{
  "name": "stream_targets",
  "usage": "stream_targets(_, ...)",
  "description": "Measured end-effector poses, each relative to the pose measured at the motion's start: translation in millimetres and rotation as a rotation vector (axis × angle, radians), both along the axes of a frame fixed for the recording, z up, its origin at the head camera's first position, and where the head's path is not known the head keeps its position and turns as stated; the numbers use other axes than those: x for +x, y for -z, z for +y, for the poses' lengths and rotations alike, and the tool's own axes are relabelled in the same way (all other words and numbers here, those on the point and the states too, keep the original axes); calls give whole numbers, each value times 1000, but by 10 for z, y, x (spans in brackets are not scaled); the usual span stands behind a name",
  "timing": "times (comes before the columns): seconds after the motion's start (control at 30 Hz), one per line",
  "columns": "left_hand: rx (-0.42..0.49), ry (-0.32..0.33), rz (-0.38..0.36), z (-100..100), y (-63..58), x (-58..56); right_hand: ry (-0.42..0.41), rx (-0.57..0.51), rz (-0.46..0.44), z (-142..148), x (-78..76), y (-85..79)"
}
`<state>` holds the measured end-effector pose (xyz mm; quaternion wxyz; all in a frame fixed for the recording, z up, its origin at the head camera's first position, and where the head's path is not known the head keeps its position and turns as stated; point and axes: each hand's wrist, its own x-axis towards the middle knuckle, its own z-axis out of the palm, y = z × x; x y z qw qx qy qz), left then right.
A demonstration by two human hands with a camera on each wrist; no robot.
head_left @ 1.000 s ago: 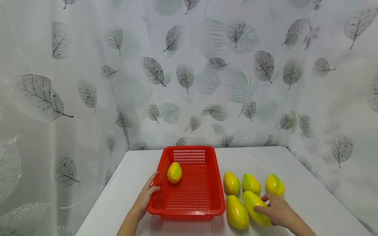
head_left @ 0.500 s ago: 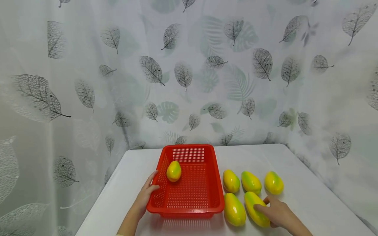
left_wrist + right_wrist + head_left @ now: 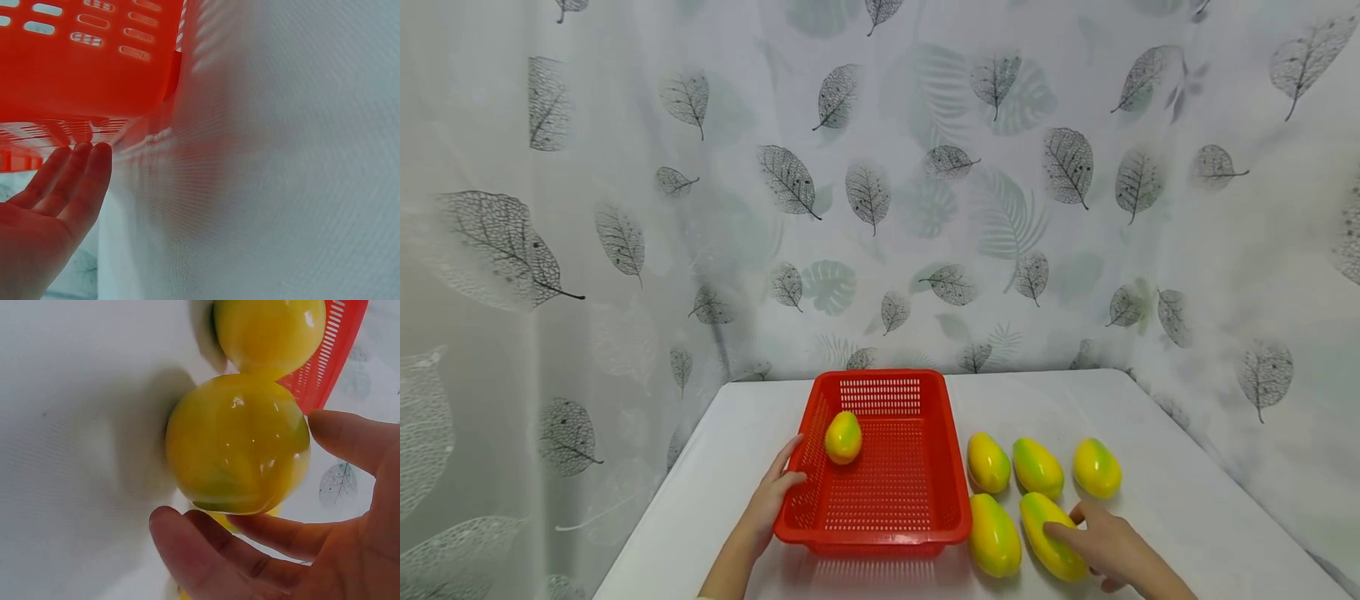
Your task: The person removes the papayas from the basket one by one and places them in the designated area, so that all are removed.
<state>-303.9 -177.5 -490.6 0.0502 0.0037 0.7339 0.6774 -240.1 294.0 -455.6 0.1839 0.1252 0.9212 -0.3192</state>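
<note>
A red plastic basket (image 3: 891, 537) stands on the white table, with one glossy yellow-green mango (image 3: 844, 438) inside at its left. My left hand (image 3: 767, 502) holds the basket's left rim, thumb over the edge; in the left wrist view its other fingers (image 3: 81, 181) reach up against the outer side. Right of the basket, my right hand (image 3: 1105, 542) grips the nearest right mango (image 3: 1051, 537). The right wrist view shows the thumb (image 3: 340, 434) at one side of that mango and the fingers curving along the other, with some fingertips slightly apart from the skin.
Beside the gripped fruit lies another large mango (image 3: 995, 536), close to the basket's right wall. Behind them are three more mangoes, the far right one (image 3: 1097, 468) set apart. A leaf-print curtain (image 3: 887, 208) encloses the table (image 3: 1037, 400) at the back and sides.
The gripped mango has shifted slightly right, opening a gap from the mango on its left, and the right hand's lower fingers have moved a little. The left hand stays on the basket.
</note>
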Motion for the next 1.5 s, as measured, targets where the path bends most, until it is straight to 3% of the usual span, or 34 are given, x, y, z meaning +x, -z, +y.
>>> stream_targets(0.37, 4, -3, 2, 8, -6, 9, -110, 167, 45, 28, 4, -129)
stream_targets(0.7, 11, -7, 1, -14, -19, 5, -155, 321, 222, -270, -132, -555)
stream_targets(0.93, 6, -7, -1, -5, -16, 10, -185, 306, 359, -615, -325, -733)
stream_targets(1.5, 3, 4, 2, 3, 18, -13, -225, 205, 484, -1312, -802, -882)
